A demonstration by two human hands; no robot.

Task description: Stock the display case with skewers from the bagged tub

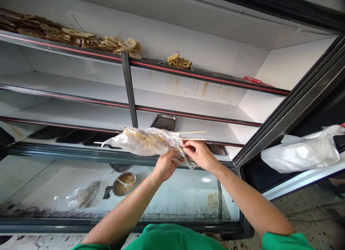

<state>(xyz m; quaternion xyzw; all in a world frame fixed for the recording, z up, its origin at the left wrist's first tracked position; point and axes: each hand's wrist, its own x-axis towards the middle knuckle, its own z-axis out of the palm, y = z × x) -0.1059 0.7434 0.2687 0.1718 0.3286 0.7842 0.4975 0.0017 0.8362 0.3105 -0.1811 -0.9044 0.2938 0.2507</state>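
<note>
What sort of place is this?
Likely a small food shop or skewer stall, judging by the shelved display cabinet, the pile of skewered food on its top shelf, and the clear plastic bag of skewers in the person's hands.

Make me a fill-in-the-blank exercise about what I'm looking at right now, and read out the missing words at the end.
1. The left hand and right hand hold a bag of skewers made of thin, see-through ____.
2. The red packet lies on the shelf at the very ____ of those in view.
3. In the picture, the metal pot appears to the ____ of both hands.
4. The shirt at the bottom edge is ____ in colour.

Missing words: plastic; top; left; green.
</note>
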